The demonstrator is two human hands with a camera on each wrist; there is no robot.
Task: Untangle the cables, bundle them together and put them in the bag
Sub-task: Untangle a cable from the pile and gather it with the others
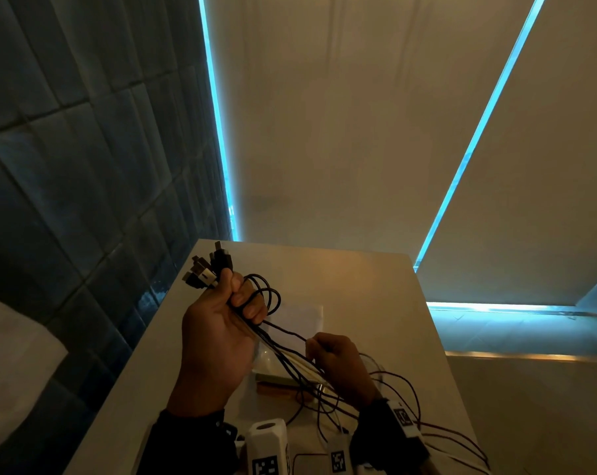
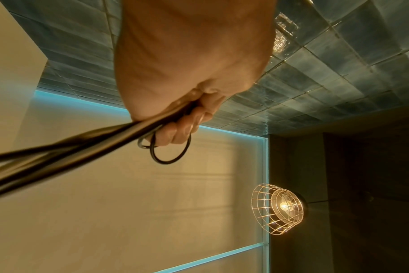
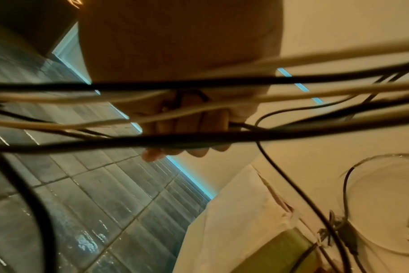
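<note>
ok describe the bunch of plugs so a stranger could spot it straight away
Start at the pale table under the blinds, then find the left hand raised over its far-left corner. The plugs fan out above that fist: stubby black and white connector ends, unlike the thin cables trailing down to the right hand.

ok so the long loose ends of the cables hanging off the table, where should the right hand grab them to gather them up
Probably just below the left hand, where the cables run side by side as one strand. Come from the right and curl the right hand around all of them; lower down they fan into separate loops.
</note>
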